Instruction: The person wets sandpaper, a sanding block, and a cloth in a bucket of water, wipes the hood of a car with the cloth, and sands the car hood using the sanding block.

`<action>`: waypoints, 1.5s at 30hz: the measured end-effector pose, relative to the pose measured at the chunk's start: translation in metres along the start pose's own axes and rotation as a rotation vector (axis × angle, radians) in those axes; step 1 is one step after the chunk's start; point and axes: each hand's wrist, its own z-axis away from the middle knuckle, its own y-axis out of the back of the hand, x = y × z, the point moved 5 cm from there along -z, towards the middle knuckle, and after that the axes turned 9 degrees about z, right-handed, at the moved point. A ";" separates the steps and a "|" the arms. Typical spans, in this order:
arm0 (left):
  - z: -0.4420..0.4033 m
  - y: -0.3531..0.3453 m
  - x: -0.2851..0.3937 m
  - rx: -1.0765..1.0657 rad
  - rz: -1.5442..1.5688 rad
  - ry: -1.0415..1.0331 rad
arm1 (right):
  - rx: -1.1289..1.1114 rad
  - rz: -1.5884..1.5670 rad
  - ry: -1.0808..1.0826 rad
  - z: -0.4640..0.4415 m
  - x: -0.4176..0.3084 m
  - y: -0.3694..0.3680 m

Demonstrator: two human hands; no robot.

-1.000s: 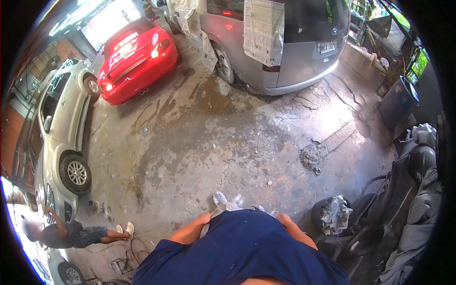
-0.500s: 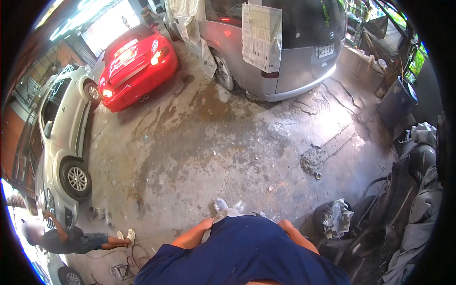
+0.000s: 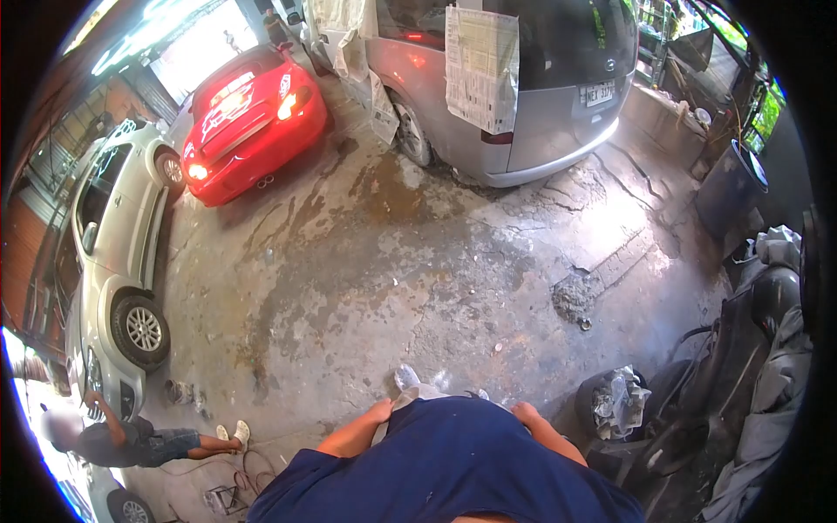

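If the view is read as a clock dial, the dark blue shirt (image 3: 462, 453) of the person fills six o'clock, and the two hands hang low along its hem. The left hand (image 3: 380, 411) is between six and seven, touching a pale grey cloth (image 3: 407, 399) which shows under the hem; its fingers seem bent, but whether they pinch the cloth, I cannot tell. The right hand (image 3: 525, 411), near five, lies against the other side of the hem, and its fingers are too hidden to say if they are open or closed. With both arms lowered so near the body, the pose looks like standing at rest. The shirt is soft, matt cotton, it seems. Before the feet spreads a concrete floor (image 3: 349, 288), rough and patchy, with stains and a broken, crumbly spot near four. Toward one o'clock stands a grey van (image 3: 558, 131); a flat newspaper sheet (image 3: 482, 70) hangs over its rear corner, probably to protect the surface from dust or paint. Between ten and eleven there is a glossy, rounded red car (image 3: 253, 131), and at nine a silver car (image 3: 113, 253). Another person (image 3: 131, 440) is at eight, one hand raised near its front. At four, a black round container (image 3: 588, 403) carries a wrinkled, shiny sheet (image 3: 617, 403), perhaps put there as waste.
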 end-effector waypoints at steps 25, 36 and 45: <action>-0.003 0.000 0.006 -0.069 0.040 -0.089 | 0.012 -0.129 -0.117 -0.004 0.005 -0.019; -0.009 -0.003 0.001 -0.078 0.031 -0.113 | -0.008 -0.134 -0.140 -0.006 0.009 -0.017; -0.013 -0.001 0.026 0.066 0.163 -0.115 | 0.069 -0.221 -0.191 0.025 0.006 0.019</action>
